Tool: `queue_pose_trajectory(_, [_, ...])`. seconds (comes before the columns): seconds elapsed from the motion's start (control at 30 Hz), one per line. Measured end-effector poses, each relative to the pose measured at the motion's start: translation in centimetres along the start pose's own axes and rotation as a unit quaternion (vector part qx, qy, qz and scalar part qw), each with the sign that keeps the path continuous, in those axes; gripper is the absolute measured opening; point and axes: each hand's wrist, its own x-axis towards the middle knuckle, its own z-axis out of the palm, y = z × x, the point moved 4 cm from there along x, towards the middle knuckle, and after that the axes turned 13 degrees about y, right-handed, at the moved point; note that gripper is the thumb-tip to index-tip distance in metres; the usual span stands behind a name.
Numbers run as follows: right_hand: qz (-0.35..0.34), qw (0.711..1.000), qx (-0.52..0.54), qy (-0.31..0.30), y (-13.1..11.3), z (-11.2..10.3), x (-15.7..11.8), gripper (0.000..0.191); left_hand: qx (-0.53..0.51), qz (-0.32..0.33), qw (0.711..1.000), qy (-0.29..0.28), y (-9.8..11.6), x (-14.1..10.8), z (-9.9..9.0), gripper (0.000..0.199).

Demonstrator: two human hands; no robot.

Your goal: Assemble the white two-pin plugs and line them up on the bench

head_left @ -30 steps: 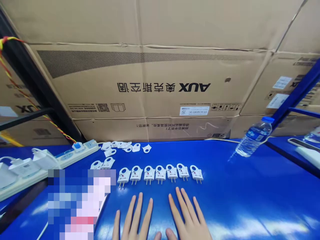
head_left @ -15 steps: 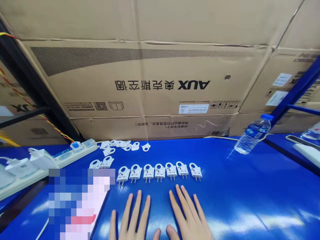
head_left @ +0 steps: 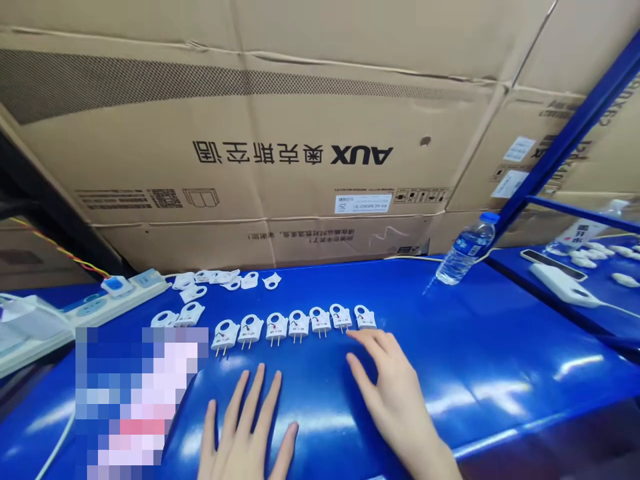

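Note:
Several white plug pieces, each with a ring-shaped top and two metal prongs, stand in a row on the blue table. My left hand lies flat in front of the row, fingers spread, holding nothing. Beside the right end of the row is my right hand, thumb and index finger apart. Its fingertips are just in front of the rightmost plug piece and hide that piece's prongs. Whether they touch it I cannot tell. More white ring-topped pieces lie behind and to the left.
A white power strip with plugs runs along the left. A water bottle stands tilted-looking at the back right, near a blue frame post. Large cardboard boxes wall the back. A white adapter-like block lies far right.
My right hand has moved forward and to the right, up to the end of the row. My left hand stays flat. The view has turned slightly right.

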Motion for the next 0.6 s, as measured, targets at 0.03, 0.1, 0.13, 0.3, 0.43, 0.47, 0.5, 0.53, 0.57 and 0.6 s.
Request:
queue_pose_trajectory(0.03, [0.009, 1.0, -0.017, -0.014, 0.7, -0.6, 1.5, 0.032, 0.004, -0.02, 1.0, 0.002, 0.2, 0.1, -0.4, 0.058])
queue_pose_trajectory(0.1, [0.024, 0.997, -0.048, -0.057, 2.0, -1.2, 4.4, 0.029, 0.0, -0.039, 0.999, 0.014, 0.8, 0.5, -1.2, 0.056])
queue_pose_trajectory(0.13, [0.02, 0.995, -0.064, -0.076, 2.5, -1.3, 5.6, 0.028, -0.004, -0.043, 0.999, 0.019, 1.1, 0.6, -1.5, 0.056])
queue_pose_trajectory(0.3, [-0.022, 0.972, -0.148, -0.181, 3.4, -0.6, 9.0, 0.023, -0.021, -0.06, 0.998, 0.024, 1.7, 0.9, -2.2, 0.055])
queue_pose_trajectory(0.43, [-0.049, 0.963, -0.16, -0.211, 3.4, 0.0, 9.4, 0.024, -0.027, -0.065, 0.997, 0.024, 1.7, 0.8, -2.2, 0.056])
queue_pose_trajectory(0.47, [-0.054, 0.962, -0.161, -0.213, 3.3, 0.0, 9.4, 0.024, -0.028, -0.064, 0.997, 0.025, 1.7, 0.8, -2.3, 0.056])
queue_pose_trajectory(0.5, [-0.059, 0.961, -0.161, -0.215, 3.2, 0.1, 9.4, 0.024, -0.028, -0.062, 0.997, 0.026, 1.7, 0.7, -2.2, 0.055])
queue_pose_trajectory(0.53, [-0.064, 0.961, -0.16, -0.217, 3.1, 0.1, 9.5, 0.024, -0.027, -0.062, 0.997, 0.026, 1.6, 0.7, -2.2, 0.055])
queue_pose_trajectory(0.57, [-0.07, 0.96, -0.159, -0.218, 3.0, 0.1, 9.5, 0.025, -0.026, -0.061, 0.997, 0.027, 1.5, 0.6, -2.1, 0.055])
queue_pose_trajectory(0.6, [-0.074, 0.96, -0.156, -0.219, 2.9, 0.2, 9.6, 0.025, -0.026, -0.056, 0.998, 0.027, 1.3, 0.6, -1.9, 0.055])
